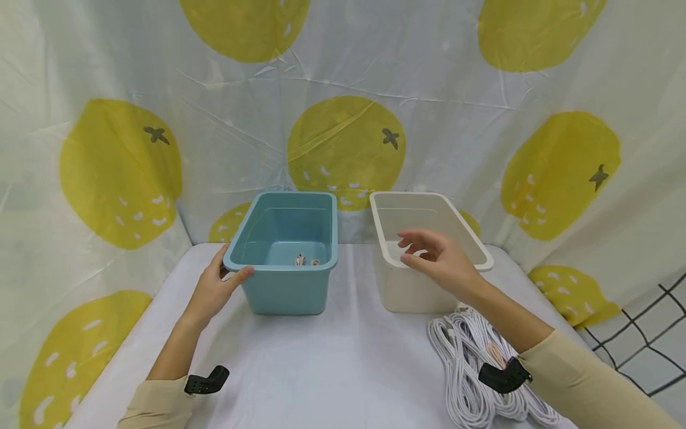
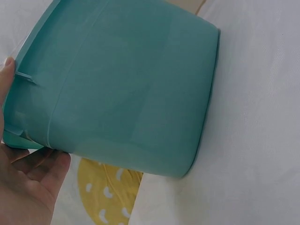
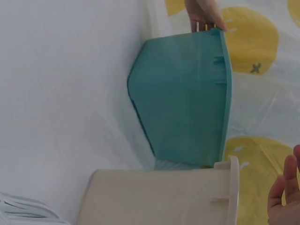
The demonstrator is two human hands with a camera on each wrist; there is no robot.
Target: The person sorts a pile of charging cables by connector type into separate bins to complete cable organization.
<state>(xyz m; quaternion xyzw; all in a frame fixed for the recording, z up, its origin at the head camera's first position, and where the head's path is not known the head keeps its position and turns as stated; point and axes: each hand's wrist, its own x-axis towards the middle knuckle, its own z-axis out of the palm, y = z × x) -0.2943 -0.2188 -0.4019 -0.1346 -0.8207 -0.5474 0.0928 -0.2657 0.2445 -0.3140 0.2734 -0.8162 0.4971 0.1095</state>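
Observation:
My left hand [image 1: 210, 291] grips the near left corner of a teal plastic bin [image 1: 286, 292], thumb over the rim and fingers beneath it. In the left wrist view those fingers [image 2: 44, 171] curl under the lip. Small pinkish bundles [image 1: 300, 260], partly hidden by the near wall, lie inside on the bin's floor. Over the near part of a cream-white bin [image 1: 409, 292] hovers my right hand [image 1: 442, 262]. Its fingers are loosely bent, with nothing between them and the thumb. The right wrist view shows that hand [image 3: 288, 192] beside the cream bin's rim.
Coiled white cables [image 1: 466, 369] lie in a heap in front of the cream bin, partly under my right forearm. Both bins stand on a white cloth [image 1: 348, 369] against a lemon-print curtain [image 1: 343, 149]. A black wire grid [image 1: 645, 339] stands at the far right.

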